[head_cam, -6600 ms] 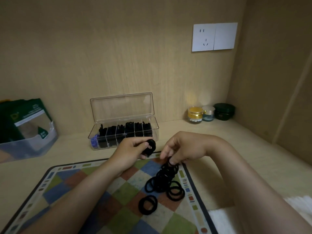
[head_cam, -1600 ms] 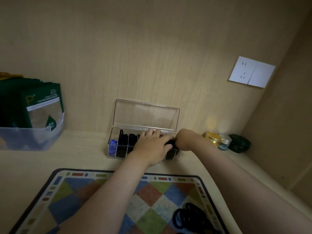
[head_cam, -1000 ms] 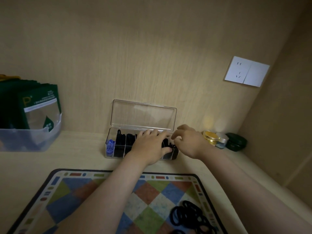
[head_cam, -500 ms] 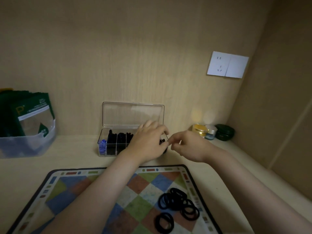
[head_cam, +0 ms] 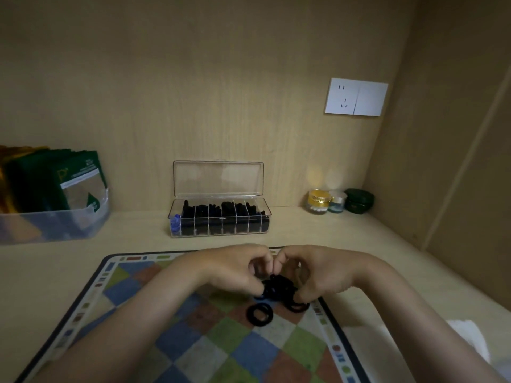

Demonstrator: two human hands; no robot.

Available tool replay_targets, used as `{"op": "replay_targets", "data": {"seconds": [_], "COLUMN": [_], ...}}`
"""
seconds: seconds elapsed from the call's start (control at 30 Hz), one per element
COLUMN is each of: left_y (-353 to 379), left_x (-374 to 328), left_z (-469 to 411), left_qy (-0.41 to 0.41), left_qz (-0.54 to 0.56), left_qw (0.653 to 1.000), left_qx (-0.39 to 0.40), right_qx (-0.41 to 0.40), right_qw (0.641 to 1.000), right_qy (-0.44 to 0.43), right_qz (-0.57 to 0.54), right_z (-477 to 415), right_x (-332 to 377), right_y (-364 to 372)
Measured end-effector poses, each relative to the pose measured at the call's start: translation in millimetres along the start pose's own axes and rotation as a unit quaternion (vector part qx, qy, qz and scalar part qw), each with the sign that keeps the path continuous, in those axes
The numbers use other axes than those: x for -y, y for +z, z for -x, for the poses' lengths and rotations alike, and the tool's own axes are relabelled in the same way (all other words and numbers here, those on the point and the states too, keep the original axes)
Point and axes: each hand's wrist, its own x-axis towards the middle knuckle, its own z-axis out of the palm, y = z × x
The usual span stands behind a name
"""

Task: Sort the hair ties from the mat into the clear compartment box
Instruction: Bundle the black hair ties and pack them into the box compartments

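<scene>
- Both hands are down over the checkered mat [head_cam: 193, 344], close together, index fingers almost meeting.
- The left hand [head_cam: 235, 269] curls its fingers round the left side of the heap of black hair ties [head_cam: 279, 286], and the right hand [head_cam: 320, 272] curls round the right side.
- A lone hair tie [head_cam: 260, 313] lies just in front of the heap, untouched.
- The clear compartment box [head_cam: 218, 178] stands behind the mat with its lid upright, packed with black ties.

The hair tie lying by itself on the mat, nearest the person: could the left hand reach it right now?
Probably yes. The lone hair tie lies flat on the mat just beside the left hand, whose fingers curl onto the pile; nothing lies between them.
</scene>
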Motion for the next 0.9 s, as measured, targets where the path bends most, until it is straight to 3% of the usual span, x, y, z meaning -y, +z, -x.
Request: {"op": "replay_targets", "data": {"seconds": [0.13, 0.27, 0.37, 0.53, 0.73, 0.9], "left_y": [10, 13, 9, 5, 5, 8], "left_x": [11, 18, 29, 45, 41, 37], "left_z": [3, -3, -8, -11, -14, -15], "left_qy": [0.007, 0.031, 0.029, 0.010, -0.022, -0.014], "left_qz": [-0.087, -0.085, -0.147, -0.088, -0.006, 0.022], "left_qw": [0.996, 0.991, 0.977, 0.977, 0.975, 0.975], "left_qx": [-0.018, -0.097, -0.152, -0.196, -0.219, -0.221], "right_qx": [-0.010, -0.094, -0.158, -0.212, -0.218, -0.137], "right_qw": [0.998, 0.990, 0.980, 0.975, 0.975, 0.989], "right_qy": [0.021, 0.008, -0.019, -0.020, -0.007, 0.024], "right_qz": [0.062, 0.105, 0.123, 0.063, -0.036, -0.043], "right_z": [-10, -26, -41, -55, -52, -31], "right_x": [1, 0, -4, -8, -10, -7], "right_y": [12, 18, 23, 18, 0, -13]}}
